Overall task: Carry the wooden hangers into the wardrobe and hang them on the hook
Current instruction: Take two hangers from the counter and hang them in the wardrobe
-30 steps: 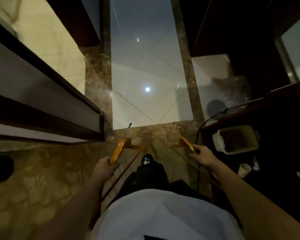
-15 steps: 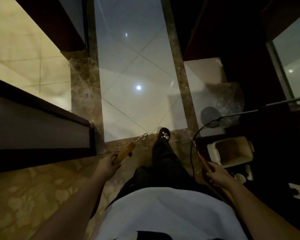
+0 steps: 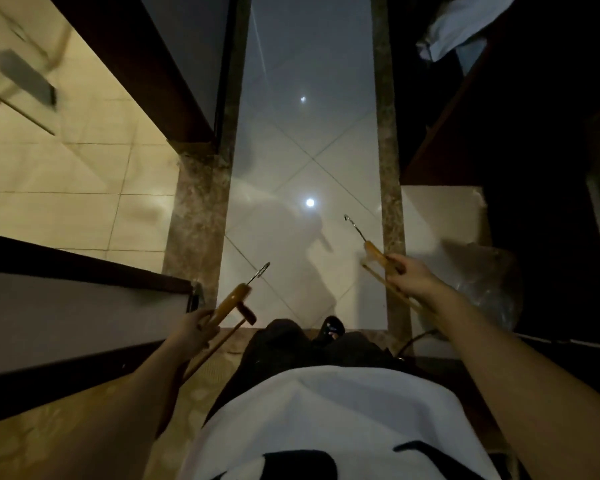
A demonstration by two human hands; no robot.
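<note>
Out ahead of my waist, my left grip (image 3: pixel 191 329) is curled round one wooden hanger (image 3: pixel 231 303) and my right grip (image 3: pixel 413 277) round the other hanger (image 3: pixel 374 252), metal hooks forward. Since a moment ago my right has lifted and I've advanced along the pale floor tiles (image 3: pixel 291 150): I'm mid-carry, with no wardrobe hook in sight.
</note>
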